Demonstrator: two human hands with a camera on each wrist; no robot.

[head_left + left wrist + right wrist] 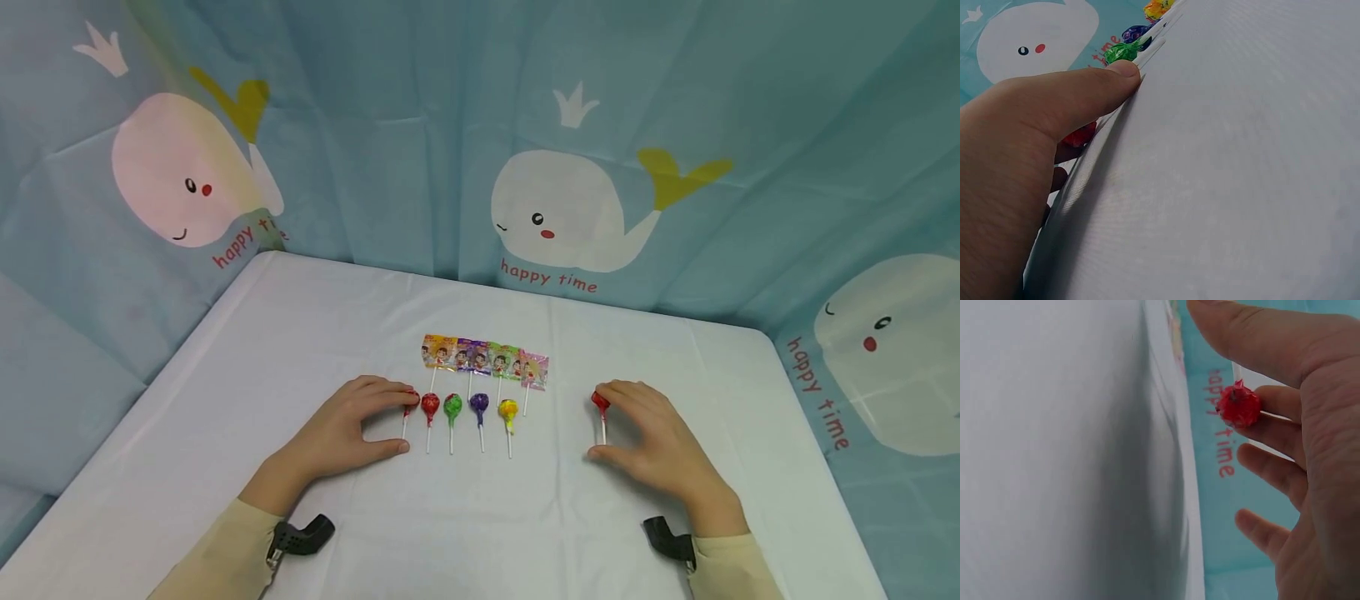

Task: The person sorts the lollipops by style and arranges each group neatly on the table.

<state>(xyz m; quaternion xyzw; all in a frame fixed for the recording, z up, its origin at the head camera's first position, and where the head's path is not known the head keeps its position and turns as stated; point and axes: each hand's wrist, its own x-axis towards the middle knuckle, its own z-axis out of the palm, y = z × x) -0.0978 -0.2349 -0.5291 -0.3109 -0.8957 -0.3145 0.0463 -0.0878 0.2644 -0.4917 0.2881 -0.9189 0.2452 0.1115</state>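
My left hand (pixel 352 425) holds a red lollipop (pixel 411 400) at the left end of a row, fingertips at the candy and thumb by the stick's lower end. Next to it lie another red lollipop (pixel 430 405), a green lollipop (pixel 452 406), a purple lollipop (pixel 480 403) and a yellow lollipop (pixel 508 409), sticks toward me. Apart on the right, my right hand (pixel 652 437) holds a red-wrapped lollipop (pixel 1239 405) between its fingertips and thumb. Its outer two fingers stand free of the candy in the right wrist view.
Behind the row lie flat-packed lollipops in orange (pixel 439 352), purple (pixel 472 356), green (pixel 506 361) and pink (pixel 535 371) wrappers, overlapping side by side. A white cloth (pixel 480 525) covers the table. A blue curtain (pixel 420 167) with whale prints hangs around its far sides.
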